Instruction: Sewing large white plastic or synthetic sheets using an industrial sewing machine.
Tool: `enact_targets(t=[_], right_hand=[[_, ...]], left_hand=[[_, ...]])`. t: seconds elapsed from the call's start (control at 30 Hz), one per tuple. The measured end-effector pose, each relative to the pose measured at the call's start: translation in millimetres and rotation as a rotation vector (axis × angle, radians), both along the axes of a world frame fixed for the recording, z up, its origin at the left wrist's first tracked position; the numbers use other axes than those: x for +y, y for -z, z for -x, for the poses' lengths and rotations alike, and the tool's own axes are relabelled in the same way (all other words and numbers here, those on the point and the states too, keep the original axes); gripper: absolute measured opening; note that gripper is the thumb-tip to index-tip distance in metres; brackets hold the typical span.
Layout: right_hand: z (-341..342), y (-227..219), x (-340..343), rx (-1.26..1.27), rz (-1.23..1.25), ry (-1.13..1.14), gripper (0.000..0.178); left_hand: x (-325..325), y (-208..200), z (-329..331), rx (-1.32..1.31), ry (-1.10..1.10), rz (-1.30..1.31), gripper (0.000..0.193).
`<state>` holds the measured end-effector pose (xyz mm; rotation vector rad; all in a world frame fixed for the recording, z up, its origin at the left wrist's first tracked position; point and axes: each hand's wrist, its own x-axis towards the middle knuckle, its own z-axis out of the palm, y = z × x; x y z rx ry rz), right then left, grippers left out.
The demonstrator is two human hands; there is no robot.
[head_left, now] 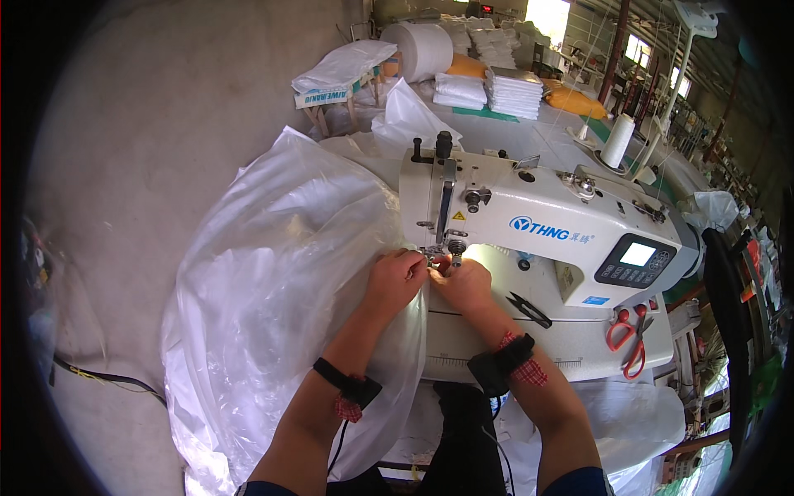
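Note:
Both my hands meet under the needle end of a white sewing machine. My left hand is closed, its fingertips beside the presser foot, and it rests over a large white plastic sheet. My right hand is also closed, with thumb and fingers pinched close to the left fingertips, just below the tension knob. Whatever lies between the fingers is too small or hidden to make out. The sheet bulges up on the left and hangs down over the table's front.
Black thread snips lie right of my right hand. Red-handled scissors rest at the table's right end. A white thread cone stands behind the machine. Folded white stacks and a big white roll sit farther back.

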<state>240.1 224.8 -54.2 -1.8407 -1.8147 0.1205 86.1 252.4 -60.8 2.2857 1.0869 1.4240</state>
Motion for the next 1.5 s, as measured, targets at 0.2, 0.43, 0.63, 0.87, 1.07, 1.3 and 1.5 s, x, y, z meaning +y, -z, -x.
enact_targets(t=[0.2,0.43,0.63,0.87,1.07,1.3,1.5], right_hand=[[-1,-4,-1,-0.045,0.018,-0.011,0.036],[0,-10,-4,0.021,0.045,-0.016,0.035],[-2,-9,-4,0.060,0.050,-0.018,0.031],[-1,-16,-6,0.073,0.095,-0.052,0.031],[5,-11,-6,0.023,0.061,-0.008,0.034],[20,16,6,-0.033,-0.141,0.074,0.034],[19,25,7,0.030,-0.301,0.089,0.031]], left_hand=[[-2,-2,0,-0.001,0.039,0.049,0.008],[1,3,2,-0.053,0.012,0.095,0.009],[2,1,2,0.005,-0.008,0.066,0.010],[0,-2,3,0.045,-0.006,0.103,0.011],[-1,-4,4,0.056,-0.019,0.115,0.011],[3,2,4,0.015,-0.017,0.090,0.015],[3,5,10,-0.055,0.046,0.102,0.017]])
